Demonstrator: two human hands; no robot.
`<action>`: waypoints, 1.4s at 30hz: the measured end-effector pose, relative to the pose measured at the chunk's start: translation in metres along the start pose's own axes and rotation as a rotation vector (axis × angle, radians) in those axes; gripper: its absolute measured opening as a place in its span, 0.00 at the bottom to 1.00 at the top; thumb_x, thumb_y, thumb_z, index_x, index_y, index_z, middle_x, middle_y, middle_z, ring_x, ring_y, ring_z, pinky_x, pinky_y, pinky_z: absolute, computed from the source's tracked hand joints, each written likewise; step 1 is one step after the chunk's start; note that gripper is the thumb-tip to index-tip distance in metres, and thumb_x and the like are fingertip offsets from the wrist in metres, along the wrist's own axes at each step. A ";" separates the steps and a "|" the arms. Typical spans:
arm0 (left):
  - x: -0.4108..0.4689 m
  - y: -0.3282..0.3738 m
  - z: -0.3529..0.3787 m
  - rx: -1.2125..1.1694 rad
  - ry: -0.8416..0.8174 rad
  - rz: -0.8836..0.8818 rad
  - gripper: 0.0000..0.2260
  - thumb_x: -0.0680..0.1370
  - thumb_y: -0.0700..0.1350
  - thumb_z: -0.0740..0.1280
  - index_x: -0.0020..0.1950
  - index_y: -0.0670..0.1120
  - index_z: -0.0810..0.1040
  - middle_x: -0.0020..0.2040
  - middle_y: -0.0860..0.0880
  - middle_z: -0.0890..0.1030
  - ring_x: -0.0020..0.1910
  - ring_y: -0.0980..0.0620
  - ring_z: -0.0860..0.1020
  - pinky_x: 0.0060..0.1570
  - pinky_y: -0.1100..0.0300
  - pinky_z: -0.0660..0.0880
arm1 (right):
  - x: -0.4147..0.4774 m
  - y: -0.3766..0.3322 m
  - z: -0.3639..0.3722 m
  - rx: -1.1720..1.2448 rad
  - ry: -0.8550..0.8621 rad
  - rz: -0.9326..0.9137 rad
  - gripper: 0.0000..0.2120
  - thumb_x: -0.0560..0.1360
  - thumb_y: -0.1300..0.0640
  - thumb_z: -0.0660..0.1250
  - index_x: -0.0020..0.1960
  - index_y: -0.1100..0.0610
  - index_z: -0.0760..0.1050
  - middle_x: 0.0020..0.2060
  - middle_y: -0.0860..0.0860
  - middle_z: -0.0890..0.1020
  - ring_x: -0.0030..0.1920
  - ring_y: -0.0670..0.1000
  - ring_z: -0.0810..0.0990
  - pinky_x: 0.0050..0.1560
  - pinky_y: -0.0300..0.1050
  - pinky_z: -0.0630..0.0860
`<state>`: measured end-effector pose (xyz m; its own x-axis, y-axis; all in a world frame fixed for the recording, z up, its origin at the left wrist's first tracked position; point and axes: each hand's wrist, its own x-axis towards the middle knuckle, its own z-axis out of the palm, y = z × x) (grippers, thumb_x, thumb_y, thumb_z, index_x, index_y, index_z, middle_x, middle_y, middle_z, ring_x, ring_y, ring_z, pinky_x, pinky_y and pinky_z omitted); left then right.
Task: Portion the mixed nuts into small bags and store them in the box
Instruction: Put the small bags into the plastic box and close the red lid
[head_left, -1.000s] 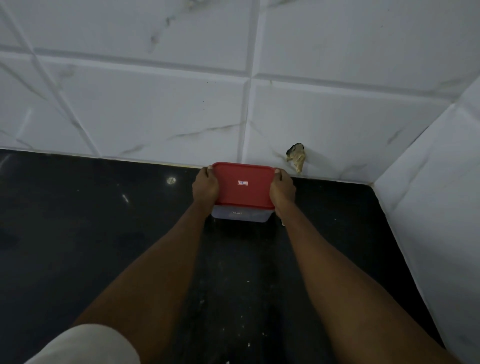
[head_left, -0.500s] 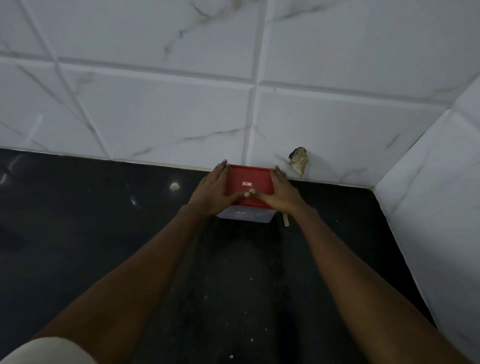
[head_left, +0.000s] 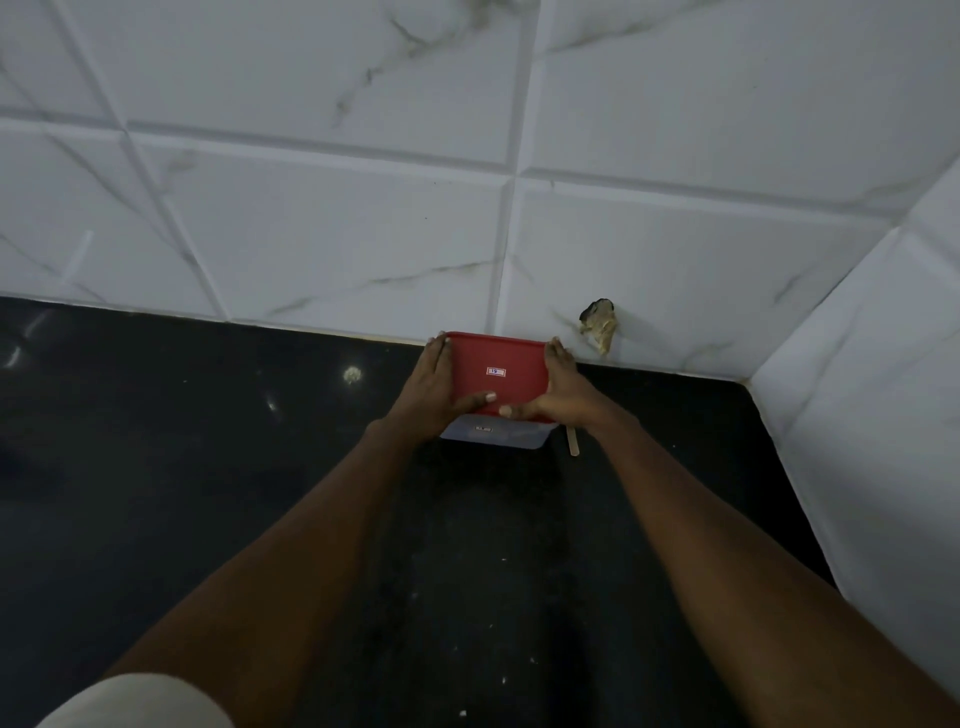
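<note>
Left hand (head_left: 430, 387) and right hand (head_left: 565, 393) flank the red lid (head_left: 496, 371), fingers straight, thumbs pressing its near edge, gripping nothing; the box (head_left: 493, 435) sits mid-frame on the worktop (head_left: 208, 467), against the wall (head_left: 363, 234).

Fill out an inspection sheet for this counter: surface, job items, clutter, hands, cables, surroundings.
Surface: black counter, glossy, with scattered pale specks.
Job's things: clear box against the back wall, red lid on it; no nuts or small bags seen.
Clutter: small wooden stick lying by the box's right side.
Hands: left hand and right hand flank the lid, fingers straight along its sides, thumbs pressing its near edge.
Cables: nothing seen.
Surroundings: white marbled wall tiles behind and to the right; a broken hole in the tile just right of the box; a pale sleeve at lower left.
</note>
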<state>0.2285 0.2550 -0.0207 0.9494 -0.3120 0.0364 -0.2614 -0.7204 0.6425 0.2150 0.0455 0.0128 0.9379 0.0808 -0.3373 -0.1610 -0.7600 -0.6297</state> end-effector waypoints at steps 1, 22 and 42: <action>-0.001 0.002 -0.001 -0.005 -0.004 -0.006 0.47 0.75 0.57 0.70 0.78 0.35 0.46 0.80 0.38 0.48 0.79 0.43 0.46 0.76 0.55 0.44 | 0.001 -0.001 0.000 -0.002 0.002 0.000 0.66 0.64 0.43 0.79 0.79 0.60 0.33 0.79 0.52 0.35 0.79 0.52 0.36 0.79 0.53 0.44; -0.031 -0.018 -0.012 -0.661 0.015 -0.191 0.27 0.75 0.42 0.73 0.72 0.44 0.68 0.59 0.51 0.78 0.54 0.62 0.79 0.56 0.64 0.77 | -0.031 0.022 0.065 0.652 0.365 -0.026 0.21 0.76 0.46 0.70 0.65 0.44 0.65 0.62 0.51 0.75 0.60 0.50 0.76 0.51 0.41 0.74; -0.024 -0.004 -0.012 -0.292 0.061 -0.194 0.46 0.70 0.54 0.77 0.79 0.43 0.55 0.77 0.43 0.62 0.74 0.45 0.65 0.71 0.53 0.63 | -0.040 0.023 0.063 0.718 0.406 0.020 0.29 0.70 0.29 0.65 0.65 0.42 0.74 0.64 0.46 0.78 0.64 0.49 0.76 0.65 0.57 0.74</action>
<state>0.2086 0.2732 -0.0152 0.9875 -0.1426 -0.0679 -0.0225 -0.5525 0.8332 0.1545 0.0657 -0.0319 0.9488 -0.2720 -0.1604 -0.2066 -0.1505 -0.9668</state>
